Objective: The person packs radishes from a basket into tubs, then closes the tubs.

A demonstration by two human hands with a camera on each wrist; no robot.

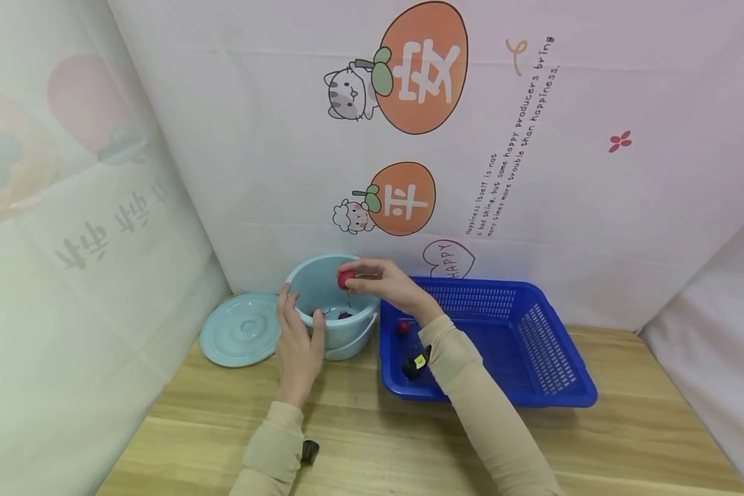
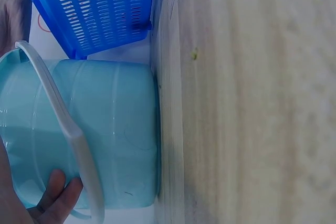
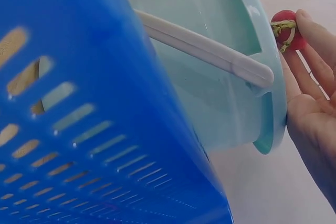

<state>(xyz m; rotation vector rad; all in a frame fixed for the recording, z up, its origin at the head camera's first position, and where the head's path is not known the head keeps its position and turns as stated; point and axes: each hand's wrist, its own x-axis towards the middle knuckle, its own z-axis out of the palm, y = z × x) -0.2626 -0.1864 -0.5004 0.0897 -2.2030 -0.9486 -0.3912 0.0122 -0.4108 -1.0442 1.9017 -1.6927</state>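
Note:
A small red radish [image 1: 346, 278] with short green stems is pinched by my right hand [image 1: 387, 281], above the right side of a light-blue bucket [image 1: 347, 337]. In the right wrist view the radish [image 3: 289, 30] sits between thumb and fingertips, just beyond the bucket rim. My left hand [image 1: 300, 348] grips the bucket at its left and front side, fingers at the rim. Inside the bucket lie a few dark red radishes [image 1: 344, 315], partly hidden by the rim. Another red radish [image 1: 403, 328] lies in the blue basket [image 1: 490, 399], near its left wall.
The round light-blue lid [image 1: 242, 331] lies left of the bucket on the wooden table [image 1: 372, 441]. The basket stands close to the bucket's right side. White printed cloth [image 1: 273, 172] rises behind. The bucket's pale handle [image 2: 79, 145] hangs down at its front.

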